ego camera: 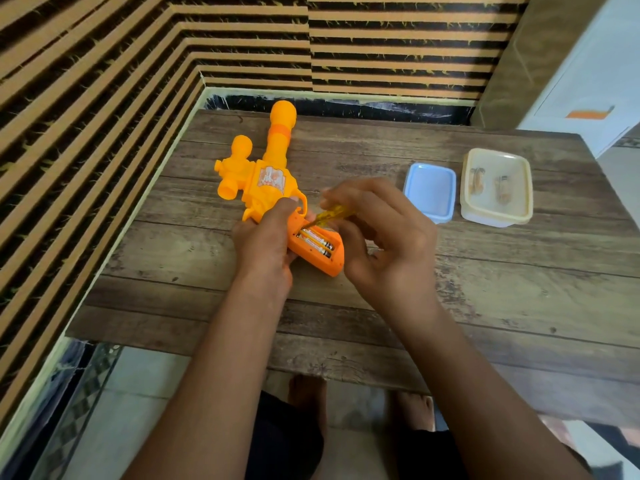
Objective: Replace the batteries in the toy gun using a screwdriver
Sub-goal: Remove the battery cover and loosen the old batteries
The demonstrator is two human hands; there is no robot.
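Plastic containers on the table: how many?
2. A small blue container sits just right of the right hand. A larger cream container stands beside it, further right, with blurred items inside. None appears hidden.

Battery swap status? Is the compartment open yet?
Done: the compartment in the grip of the toy gun is open, two batteries exposed. In hand: the left hand holds the grip while the right hand holds the screwdriver, tip at the batteries' upper end, seemingly levering one out. Left: both batteries out, replacements in, perhaps the blurry items in the cream container, then cover back on; no cover is visible.
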